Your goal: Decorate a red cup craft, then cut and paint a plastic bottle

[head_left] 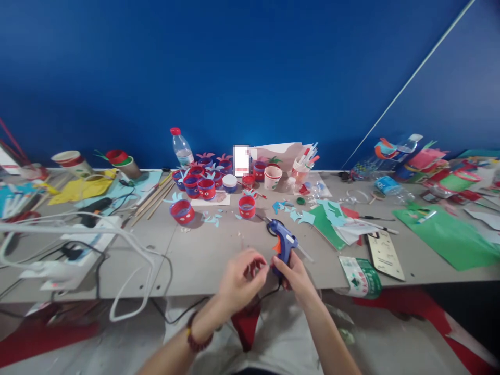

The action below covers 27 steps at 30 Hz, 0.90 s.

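My right hand [292,273] is wrapped round the handle of a blue glue gun [284,237] with an orange trigger, its nozzle pointing up and left over the table. Just left of it is my left hand [244,276], its fingers curled and the thumb near the fingertips; whatever it may pinch is too small to make out. A red and blue paper cup ring [247,207] with light blue leaves stands ahead of both hands. Another such ring [182,212] stands further left, with light blue paper scraps [212,220] between them.
Several decorated rings, a bottle [182,148] and a paper cup [272,178] line the back. White cables and a power strip [84,255] lie left. Green paper [449,234], a green packet [361,277] and a pale case [386,255] lie right.
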Each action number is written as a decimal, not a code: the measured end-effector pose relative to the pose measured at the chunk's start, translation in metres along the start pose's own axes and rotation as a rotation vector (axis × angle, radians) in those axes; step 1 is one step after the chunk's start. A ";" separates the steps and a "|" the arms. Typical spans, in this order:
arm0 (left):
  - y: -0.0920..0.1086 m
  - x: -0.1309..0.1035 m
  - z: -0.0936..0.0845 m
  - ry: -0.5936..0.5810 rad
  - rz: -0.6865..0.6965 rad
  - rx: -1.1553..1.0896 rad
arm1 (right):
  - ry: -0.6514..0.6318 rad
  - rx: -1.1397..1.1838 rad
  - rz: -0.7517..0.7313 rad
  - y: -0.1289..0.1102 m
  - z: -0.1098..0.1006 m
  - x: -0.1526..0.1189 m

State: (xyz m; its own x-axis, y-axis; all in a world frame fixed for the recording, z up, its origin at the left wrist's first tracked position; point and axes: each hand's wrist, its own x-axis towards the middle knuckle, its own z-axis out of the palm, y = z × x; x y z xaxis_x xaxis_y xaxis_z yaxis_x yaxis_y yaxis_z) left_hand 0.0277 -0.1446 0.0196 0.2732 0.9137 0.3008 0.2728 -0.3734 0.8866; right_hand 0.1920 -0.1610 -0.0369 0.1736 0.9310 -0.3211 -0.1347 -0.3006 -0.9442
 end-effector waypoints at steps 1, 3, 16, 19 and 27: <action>-0.009 -0.013 0.008 -0.037 -0.060 0.017 | -0.001 0.016 0.019 0.005 0.001 -0.003; -0.027 -0.038 0.022 -0.085 -0.174 0.030 | -0.002 0.056 0.002 0.015 0.006 -0.012; -0.079 -0.138 -0.026 0.047 -0.333 0.207 | -0.367 0.300 0.060 0.081 0.059 -0.066; -0.083 -0.153 -0.041 0.003 -0.405 0.153 | -0.447 0.302 0.074 0.093 0.072 -0.072; -0.107 -0.215 -0.113 0.078 -0.702 0.036 | -0.684 0.068 0.090 0.130 0.123 -0.102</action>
State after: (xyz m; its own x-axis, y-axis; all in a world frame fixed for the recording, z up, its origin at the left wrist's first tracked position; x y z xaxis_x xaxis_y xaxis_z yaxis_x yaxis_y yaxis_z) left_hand -0.1641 -0.2830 -0.1005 -0.0446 0.9489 -0.3123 0.3915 0.3042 0.8684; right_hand 0.0366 -0.2698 -0.1177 -0.4919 0.8314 -0.2585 -0.1843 -0.3896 -0.9023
